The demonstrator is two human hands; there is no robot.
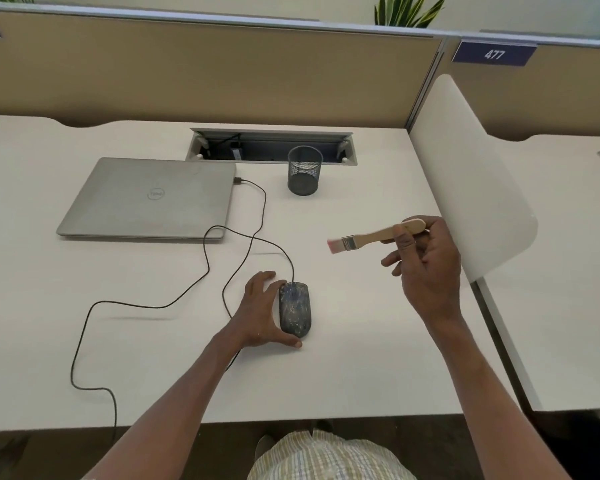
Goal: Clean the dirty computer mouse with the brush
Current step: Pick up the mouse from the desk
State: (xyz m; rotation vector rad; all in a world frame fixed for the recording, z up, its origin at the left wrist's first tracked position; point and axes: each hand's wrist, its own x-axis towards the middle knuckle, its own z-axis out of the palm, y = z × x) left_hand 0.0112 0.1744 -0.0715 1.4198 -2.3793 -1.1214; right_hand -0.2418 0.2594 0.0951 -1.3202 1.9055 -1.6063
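Firstly, computer mouse [294,309]: lay flat on white tabletop [361,358], toward near edge, roughly midway along it; dark shell blotched with pale grime. Cord [264,216] ran from its far end in loose loops across tabletop, up to right side of laptop [146,199]; another stretch trailed left and dropped over near edge.

Left hand [260,313]: rested on tabletop against left side of mouse; fingers [262,282] spread along far-left flank, thumb curled round near end, so mouse clamped between thumb and fingers.

Right hand [426,268]: raised above tabletop, right of mouse and well apart from it; thumb and fingers closed on wooden handle of brush [378,235].

Brush: held roughly level, handle end toward right edge, metal ferrule and pinkish bristles pointing left; bristles blurred, clear of mouse.

Laptop: silver, lid shut, lay toward far-left part of tabletop.

Mesh pen cup [305,170]: dark, upright, stood just in front of recessed cable tray [271,147] at far edge.

Partition panel [222,74]: tan, ran behind far edge; number plate [494,54] reading 477 at right.

White divider [465,161]: stood along right edge.
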